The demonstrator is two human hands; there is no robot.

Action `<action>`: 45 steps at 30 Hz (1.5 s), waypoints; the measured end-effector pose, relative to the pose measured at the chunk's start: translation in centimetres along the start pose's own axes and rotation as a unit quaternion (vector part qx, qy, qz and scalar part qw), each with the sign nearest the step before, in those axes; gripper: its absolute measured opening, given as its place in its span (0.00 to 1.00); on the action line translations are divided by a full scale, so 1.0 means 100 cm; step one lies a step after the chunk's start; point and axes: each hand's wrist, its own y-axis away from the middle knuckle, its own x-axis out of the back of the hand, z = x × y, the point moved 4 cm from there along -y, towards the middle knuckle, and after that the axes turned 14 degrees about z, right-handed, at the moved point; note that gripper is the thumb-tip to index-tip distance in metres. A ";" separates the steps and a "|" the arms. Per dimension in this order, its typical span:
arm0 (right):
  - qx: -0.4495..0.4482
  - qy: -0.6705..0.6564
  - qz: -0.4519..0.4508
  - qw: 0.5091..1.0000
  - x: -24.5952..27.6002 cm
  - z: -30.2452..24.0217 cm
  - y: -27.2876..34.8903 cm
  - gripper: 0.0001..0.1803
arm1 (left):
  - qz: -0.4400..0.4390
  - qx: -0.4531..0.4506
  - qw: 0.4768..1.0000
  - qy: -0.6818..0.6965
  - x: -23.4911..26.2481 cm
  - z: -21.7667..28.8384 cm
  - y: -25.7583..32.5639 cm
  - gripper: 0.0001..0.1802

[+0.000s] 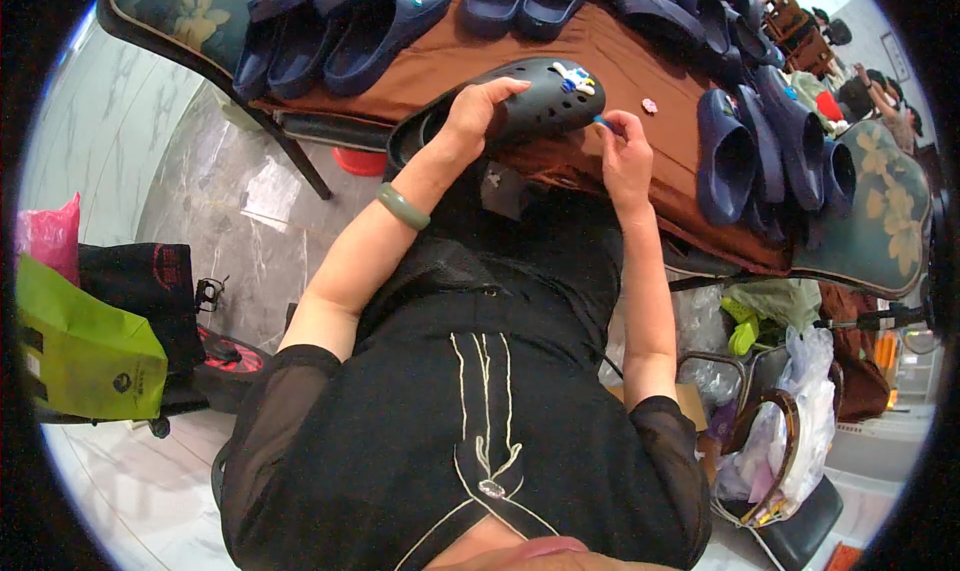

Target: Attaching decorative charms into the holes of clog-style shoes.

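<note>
My left hand (478, 113) is closed around the side of a dark clog (535, 109), held over the near edge of the table with its toe to the right. A white, blue and yellow charm (573, 77) sits on the clog's perforated top. Beside the toe, my right hand (627, 156) pinches a small blue piece (603, 122), perhaps a charm; its shape is mostly hidden by the fingertips. A pink charm (650, 106) lies on the brown cloth (625, 46), just beyond that hand.
Navy clogs (385, 36) stand along the table's far left, and more clogs (727, 156) crowd its right side. At the left are a green bag (90, 341) and a pink bag (50, 236). Plastic bags (790, 421) fill a chair at the lower right. Other people are in the background.
</note>
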 end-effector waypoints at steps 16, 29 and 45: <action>0.244 0.063 0.101 0.962 -0.033 -0.063 0.044 0.18 | -0.004 -0.125 0.984 -0.128 0.009 -0.010 -0.005 0.17; 0.229 0.163 -0.007 0.960 -0.036 -0.081 0.055 0.24 | 0.023 -0.352 0.887 -0.299 -0.003 0.013 0.023 0.27; 0.235 0.175 -0.004 0.956 -0.042 -0.078 0.057 0.19 | -0.057 -0.323 0.878 -0.348 -0.017 0.015 0.035 0.19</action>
